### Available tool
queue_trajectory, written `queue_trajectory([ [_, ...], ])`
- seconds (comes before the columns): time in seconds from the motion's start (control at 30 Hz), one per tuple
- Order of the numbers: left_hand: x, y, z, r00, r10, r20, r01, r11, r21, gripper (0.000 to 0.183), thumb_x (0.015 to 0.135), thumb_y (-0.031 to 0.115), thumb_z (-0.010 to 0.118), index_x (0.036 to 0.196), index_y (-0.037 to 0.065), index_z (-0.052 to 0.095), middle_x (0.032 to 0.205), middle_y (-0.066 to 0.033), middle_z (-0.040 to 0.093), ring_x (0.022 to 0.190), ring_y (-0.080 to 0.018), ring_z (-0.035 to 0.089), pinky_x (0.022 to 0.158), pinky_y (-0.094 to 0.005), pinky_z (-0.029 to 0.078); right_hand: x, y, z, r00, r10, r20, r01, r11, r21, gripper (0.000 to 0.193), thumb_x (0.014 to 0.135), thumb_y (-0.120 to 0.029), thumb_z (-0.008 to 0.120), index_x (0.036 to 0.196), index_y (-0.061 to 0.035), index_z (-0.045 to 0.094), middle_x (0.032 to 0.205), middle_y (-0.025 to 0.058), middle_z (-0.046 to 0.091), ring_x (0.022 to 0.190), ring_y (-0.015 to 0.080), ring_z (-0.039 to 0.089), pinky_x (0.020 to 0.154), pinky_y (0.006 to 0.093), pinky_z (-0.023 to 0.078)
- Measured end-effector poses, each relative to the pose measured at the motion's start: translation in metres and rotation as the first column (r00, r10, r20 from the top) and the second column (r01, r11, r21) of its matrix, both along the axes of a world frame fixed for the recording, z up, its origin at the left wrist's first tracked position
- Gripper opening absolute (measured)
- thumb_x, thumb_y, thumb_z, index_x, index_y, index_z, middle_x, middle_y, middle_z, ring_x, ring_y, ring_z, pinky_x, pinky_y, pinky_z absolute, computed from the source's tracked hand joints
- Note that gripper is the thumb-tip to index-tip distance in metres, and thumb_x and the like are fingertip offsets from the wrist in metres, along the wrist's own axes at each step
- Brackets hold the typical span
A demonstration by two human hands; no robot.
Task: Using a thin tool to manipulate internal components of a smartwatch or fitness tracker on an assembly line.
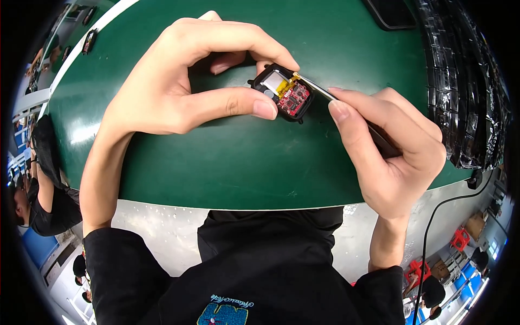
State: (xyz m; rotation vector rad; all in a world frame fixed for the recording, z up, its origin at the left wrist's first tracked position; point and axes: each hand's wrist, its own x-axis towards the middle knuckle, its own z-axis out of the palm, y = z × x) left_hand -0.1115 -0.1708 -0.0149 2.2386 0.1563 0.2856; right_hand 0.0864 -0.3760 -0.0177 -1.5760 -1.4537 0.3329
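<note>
Tweezer work on the open black housing (279, 67), held above the green table (233, 168).
The left hand (173, 92) grips the housing between thumb and fingers; keep this pinch firm but clear of the red circuit board (294, 100) and yellow tape (283, 86). The right hand (395, 138) pinches the tweezers (319, 89), tip at the upper-right corner; whether the tips are closed cannot be told. Apply light force, since a slip could scratch components. The left index fingertip, just beside the tip, limits access. Around: a small black device (89, 41) far left, a black handset (389, 13) at upper right, and a black wrapped bundle (457, 81) bounding the right side.
</note>
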Motion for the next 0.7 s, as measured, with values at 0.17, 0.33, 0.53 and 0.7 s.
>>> queue_trajectory([
  [0.17,-0.0012,0.0016,0.0023,0.999,-0.022,-0.023,0.021,0.999,-0.04,0.058,0.078,0.035,0.093,0.124,0.001,0.081,0.104,-0.0071,0.08,0.082,-0.0165,0.059,0.076,-0.0326,0.038,0.0001,0.0002,0.0026,0.989,-0.006,-0.145,-0.008,0.995,-0.097,0.015,0.092,0.006,0.082,0.107,0.0048,0.085,0.071,0.0003,0.064,0.06,0.0035,0.05,0.054,0.0223,0.03],
  [0.33,-0.0011,0.0027,0.004,0.998,-0.045,-0.042,0.045,0.999,-0.012,0.059,0.077,0.035,0.093,0.124,0.001,0.081,0.104,-0.0076,0.08,0.084,-0.0177,0.061,0.08,-0.0342,0.039,0.0017,-0.0001,0.0021,0.989,0.016,-0.145,-0.034,0.992,-0.124,0.015,0.091,0.006,0.082,0.106,0.004,0.085,0.072,0.0001,0.064,0.06,0.0031,0.05,0.054,0.0226,0.03],
  [0.53,-0.0008,0.0044,0.0029,0.996,-0.08,-0.029,0.081,0.996,0.041,0.058,0.074,0.029,0.094,0.123,0.001,0.081,0.106,-0.0082,0.081,0.093,-0.0207,0.069,0.086,-0.0354,0.041,-0.0002,-0.0001,0.0001,0.991,0.005,-0.132,-0.022,0.991,-0.129,0.015,0.091,0.006,0.082,0.105,0.0036,0.085,0.072,0.0003,0.065,0.059,0.0033,0.05,0.053,0.0226,0.031],
  [0.7,-0.0004,0.0055,0.001,0.994,-0.105,-0.008,0.105,0.992,0.07,0.058,0.074,0.027,0.095,0.122,0.0,0.08,0.109,-0.0087,0.081,0.095,-0.0223,0.071,0.087,-0.036,0.041,-0.0008,0.0004,0.0005,0.993,0.014,-0.115,-0.028,0.991,-0.128,0.014,0.091,0.007,0.082,0.104,0.004,0.085,0.071,0.0001,0.065,0.059,0.003,0.051,0.053,0.0225,0.03],
])
